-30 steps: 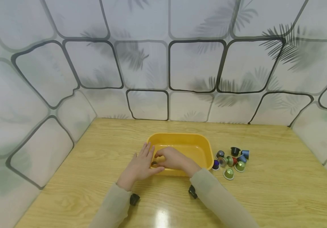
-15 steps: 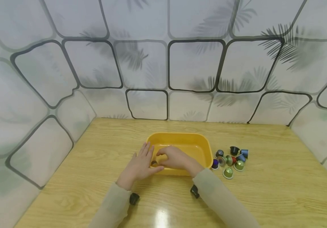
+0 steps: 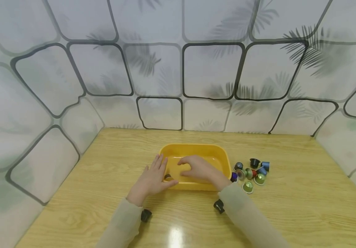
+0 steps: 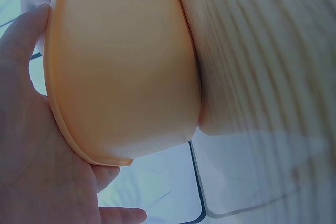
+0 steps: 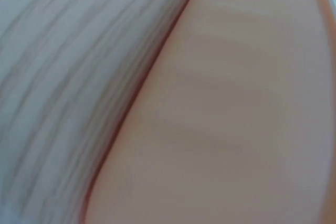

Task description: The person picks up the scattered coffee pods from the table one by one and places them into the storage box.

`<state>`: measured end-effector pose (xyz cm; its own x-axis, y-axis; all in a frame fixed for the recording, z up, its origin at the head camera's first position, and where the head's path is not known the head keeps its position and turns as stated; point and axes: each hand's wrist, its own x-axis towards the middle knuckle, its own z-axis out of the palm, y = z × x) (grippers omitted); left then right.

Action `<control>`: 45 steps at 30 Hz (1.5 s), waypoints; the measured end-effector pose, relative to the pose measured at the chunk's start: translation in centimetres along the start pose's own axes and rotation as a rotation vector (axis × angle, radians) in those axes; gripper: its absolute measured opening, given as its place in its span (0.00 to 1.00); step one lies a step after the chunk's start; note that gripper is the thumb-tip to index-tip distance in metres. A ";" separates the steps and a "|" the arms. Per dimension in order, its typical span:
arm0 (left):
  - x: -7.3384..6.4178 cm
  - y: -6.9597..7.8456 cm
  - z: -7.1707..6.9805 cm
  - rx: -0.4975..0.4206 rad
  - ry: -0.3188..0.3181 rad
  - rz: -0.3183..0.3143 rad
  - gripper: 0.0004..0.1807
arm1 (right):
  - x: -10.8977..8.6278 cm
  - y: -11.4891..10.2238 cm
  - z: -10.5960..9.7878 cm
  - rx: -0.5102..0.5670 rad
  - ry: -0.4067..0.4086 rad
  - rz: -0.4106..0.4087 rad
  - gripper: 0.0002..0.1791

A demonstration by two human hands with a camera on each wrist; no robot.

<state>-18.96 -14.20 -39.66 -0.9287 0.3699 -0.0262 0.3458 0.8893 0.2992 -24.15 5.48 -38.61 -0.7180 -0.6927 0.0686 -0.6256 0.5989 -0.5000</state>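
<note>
Wood-grained table (image 3: 72, 206), running beneath both hands. Pale sleeve on the left arm (image 3: 120, 225). One black capsule (image 3: 146, 215), just beside that cuff, nearer the wearer than the left hand. Left hand (image 3: 151, 182), fingers straight, thumb spread away from them, laid against the left end of the yellow tray (image 3: 196, 151); the left wrist view shows palm and thumb touching its rim. One small dark-topped capsule (image 3: 167, 176), inside the tray, between left fingers and thumb. Right hand (image 3: 200, 169), over the tray, forefinger bent and thumb held apart from it — nothing seen in the gap; the other fingers cannot be told. One black item (image 3: 219, 206), beside the right sleeve (image 3: 249, 213). To the right of the right hand, near the tray's end: a violet-blue capsule (image 3: 234, 177); a grey-blue capsule (image 3: 238, 166); a capsule (image 3: 240, 174) with its round face showing; a green capsule (image 3: 248, 187), nearest the sleeve; a red capsule (image 3: 254, 173); a second black capsule (image 3: 254, 163), farther off; another green capsule (image 3: 260, 179); two blue capsules (image 3: 265, 166), rightmost.
</note>
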 end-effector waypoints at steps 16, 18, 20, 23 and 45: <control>0.1 0.0 0.1 -0.004 0.007 -0.013 0.51 | -2.9 1.3 -2.4 0.001 0.114 -0.025 0.19; 0.1 0.0 0.1 -0.001 0.008 -0.014 0.51 | -3.1 1.7 -2.6 0.011 0.122 -0.024 0.19; 0.1 0.0 0.1 -0.001 0.009 -0.013 0.51 | -3.4 2.0 -2.7 0.022 0.124 -0.020 0.20; 0.0 0.0 0.1 0.000 0.010 -0.008 0.50 | -3.8 2.3 -3.0 0.044 0.123 -0.007 0.20; 0.1 0.0 0.2 -0.007 0.020 0.010 0.50 | -7.6 5.4 -5.0 0.036 0.275 0.051 0.18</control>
<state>-18.99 -14.16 -39.90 -0.9277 0.3734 -0.0037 0.3544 0.8835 0.3064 -23.59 15.95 -37.47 -0.8072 -0.5239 0.2719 -0.5788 0.6122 -0.5387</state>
